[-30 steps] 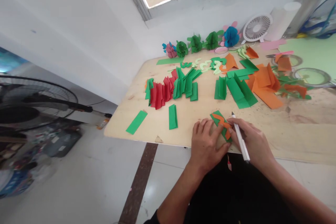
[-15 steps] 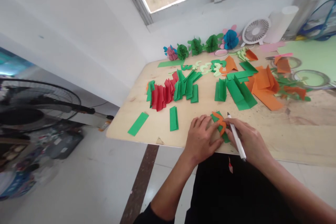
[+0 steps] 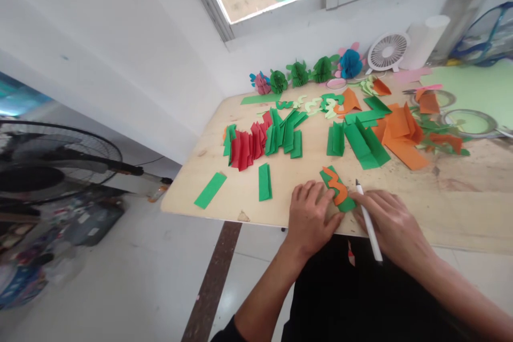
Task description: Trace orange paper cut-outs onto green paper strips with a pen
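Green paper strip [image 3: 345, 203] with an orange template [image 3: 337, 188] lies near the plywood table's [image 3: 441, 208] front edge, long axis diagonal. I see my left hand [image 3: 310, 219] pressing it flat, fingers spread; right hand [image 3: 390, 224], just right of it, closed around a white pen [image 3: 368, 222].

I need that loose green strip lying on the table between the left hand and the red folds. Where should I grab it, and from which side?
Probably by its near short end, coming from the table's front edge. The folded green strip lies flat and narrow, pointing away from the person, clear of the left hand and of the flat green strip on its other side. Its slightly raised fold should let fingertips pinch across the width.
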The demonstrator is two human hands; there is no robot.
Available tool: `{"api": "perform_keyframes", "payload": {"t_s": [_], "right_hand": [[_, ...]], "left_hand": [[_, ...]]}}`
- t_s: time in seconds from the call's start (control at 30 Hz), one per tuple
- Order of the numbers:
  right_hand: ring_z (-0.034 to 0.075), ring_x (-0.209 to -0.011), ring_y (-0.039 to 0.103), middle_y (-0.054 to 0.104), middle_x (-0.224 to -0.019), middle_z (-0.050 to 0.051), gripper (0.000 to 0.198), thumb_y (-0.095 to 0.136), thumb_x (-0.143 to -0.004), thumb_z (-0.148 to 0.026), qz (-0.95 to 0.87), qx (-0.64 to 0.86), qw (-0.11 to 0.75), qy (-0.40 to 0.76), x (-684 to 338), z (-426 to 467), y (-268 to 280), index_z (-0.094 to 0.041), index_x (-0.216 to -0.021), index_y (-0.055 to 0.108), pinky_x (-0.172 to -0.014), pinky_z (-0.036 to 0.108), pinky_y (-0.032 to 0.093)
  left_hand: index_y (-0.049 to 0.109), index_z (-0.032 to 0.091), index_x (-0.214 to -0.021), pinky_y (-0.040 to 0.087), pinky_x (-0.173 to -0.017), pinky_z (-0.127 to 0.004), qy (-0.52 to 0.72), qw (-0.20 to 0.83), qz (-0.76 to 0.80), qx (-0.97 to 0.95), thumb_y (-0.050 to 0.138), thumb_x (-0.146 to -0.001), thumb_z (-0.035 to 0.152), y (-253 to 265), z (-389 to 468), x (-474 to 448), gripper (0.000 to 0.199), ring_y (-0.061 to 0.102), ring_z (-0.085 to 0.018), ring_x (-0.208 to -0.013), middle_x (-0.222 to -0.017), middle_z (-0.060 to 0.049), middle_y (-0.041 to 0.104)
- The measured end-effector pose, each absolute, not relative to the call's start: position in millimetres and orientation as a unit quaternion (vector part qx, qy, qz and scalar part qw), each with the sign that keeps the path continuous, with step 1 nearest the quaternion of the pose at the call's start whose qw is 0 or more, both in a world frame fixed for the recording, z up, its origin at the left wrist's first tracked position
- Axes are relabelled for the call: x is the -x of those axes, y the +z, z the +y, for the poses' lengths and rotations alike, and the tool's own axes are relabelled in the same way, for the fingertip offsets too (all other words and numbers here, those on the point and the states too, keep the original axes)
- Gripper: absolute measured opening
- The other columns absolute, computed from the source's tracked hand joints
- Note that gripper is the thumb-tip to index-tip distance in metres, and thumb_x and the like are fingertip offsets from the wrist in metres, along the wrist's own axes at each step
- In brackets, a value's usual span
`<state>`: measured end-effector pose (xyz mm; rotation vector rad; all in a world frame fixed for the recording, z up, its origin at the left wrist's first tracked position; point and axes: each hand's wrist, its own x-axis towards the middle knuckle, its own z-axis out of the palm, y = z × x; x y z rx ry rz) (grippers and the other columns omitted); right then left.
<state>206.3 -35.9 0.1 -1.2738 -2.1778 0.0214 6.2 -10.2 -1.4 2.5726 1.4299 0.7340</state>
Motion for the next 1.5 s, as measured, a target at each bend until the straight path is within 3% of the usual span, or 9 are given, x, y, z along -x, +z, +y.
{"api": "perform_keyframes", "payload": {"t_s": [0.23, 0.47, 0.6, 0.77, 0.97, 1.2, 1.37, 1.5], "right_hand": [[0.026, -0.091, 0.062, 0.069, -0.094, 0.009, 0.033, 0.047, -0.089, -0.013, -0.845, 0.468, 0.259, -0.015, -201.9, -12.3, 2.1, -0.018, -0.12, 0.057, -0.076, 0.038, 0.045], [0.024, -0.09, 0.062, 0.068, -0.098, 0.011, 0.028, 0.047, -0.093, -0.019, -0.859, 0.427, 0.275, -0.071, -201.9, 4.4, 9.3, -0.016, -0.119, 0.055, -0.076, 0.036, 0.046], [0.024, -0.093, 0.062, 0.067, -0.099, 0.01, 0.03, 0.047, -0.093, -0.019, -0.893, 0.374, 0.244, -0.055, -199.2, 19.0, 9.6, -0.017, -0.121, 0.054, -0.076, 0.036, 0.047], [0.023, -0.091, 0.062, 0.066, -0.09, 0.008, 0.021, 0.049, -0.091, -0.018, -0.915, 0.341, 0.212, -0.045, -198.7, 29.1, 5.1, -0.017, -0.11, 0.059, -0.077, 0.036, 0.047], [0.022, -0.089, 0.061, 0.065, -0.087, 0.007, 0.019, 0.048, -0.093, -0.021, -0.912, 0.344, 0.219, -0.042, -196.6, 31.5, 2.9, -0.018, -0.108, 0.06, -0.076, 0.035, 0.047], [0.021, -0.083, 0.059, 0.064, -0.086, 0.008, 0.021, 0.047, -0.094, -0.018, -0.911, 0.352, 0.208, -0.046, -191.8, 36.9, 3.9, -0.015, -0.111, 0.06, -0.074, 0.036, 0.048], [0.021, -0.086, 0.061, 0.065, -0.089, 0.007, 0.024, 0.046, -0.093, -0.017, -0.899, 0.361, 0.247, -0.013, -194.0, 41.0, 0.7, -0.017, -0.113, 0.059, -0.075, 0.035, 0.05], [0.022, -0.099, 0.063, 0.068, -0.105, 0.01, 0.033, 0.047, -0.092, -0.018, -0.878, 0.374, 0.298, 0.007, -195.8, 44.0, -0.6, -0.02, -0.124, 0.054, -0.08, 0.036, 0.053]], "left_hand": [[0.063, 0.021, -0.112, 0.039, -0.101, -0.049, 0.216, 0.02, 0.473, -0.854, 0.057, -0.087, 0.046, -0.1, 14.9, -2.2, 0.036, 0.051, -0.029, -0.117, -0.123, -0.01, 0.059], [0.062, 0.022, -0.114, 0.038, -0.102, -0.047, 0.222, 0.026, 0.461, -0.859, 0.06, -0.085, 0.045, -4.4, 22.0, 1.9, 0.038, 0.049, -0.028, -0.12, -0.124, -0.009, 0.059], [0.061, 0.022, -0.116, 0.039, -0.103, -0.048, 0.22, 0.035, 0.456, -0.862, 0.06, -0.084, 0.045, -5.0, 23.1, 5.1, 0.04, 0.05, -0.028, -0.12, -0.125, -0.01, 0.059], [0.058, 0.019, -0.124, 0.04, -0.105, -0.047, 0.24, 0.063, 0.412, -0.877, 0.059, -0.086, 0.05, -2.2, 26.4, 24.2, 0.049, 0.051, -0.027, -0.122, -0.128, -0.011, 0.059], [0.058, 0.019, -0.122, 0.046, -0.101, -0.043, 0.261, 0.053, 0.42, -0.868, 0.054, -0.09, 0.034, 0.9, 42.0, 65.5, 0.035, 0.057, -0.024, -0.118, -0.121, -0.01, 0.064], [0.062, 0.017, -0.113, 0.049, -0.097, -0.045, 0.273, 0.044, 0.422, -0.864, 0.052, -0.09, 0.029, 5.4, 69.5, 70.6, 0.028, 0.06, -0.024, -0.113, -0.115, -0.012, 0.066], [0.062, 0.02, -0.116, 0.047, -0.1, -0.046, 0.255, 0.063, 0.389, -0.883, 0.066, -0.079, 0.042, 7.8, 48.8, 35.7, 0.043, 0.058, -0.027, -0.115, -0.122, -0.011, 0.064], [0.061, 0.021, -0.12, 0.045, -0.1, -0.051, 0.239, 0.065, 0.395, -0.885, 0.07, -0.074, 0.05, 4.2, 35.1, 15.6, 0.055, 0.054, -0.031, -0.117, -0.13, -0.012, 0.058]]}}
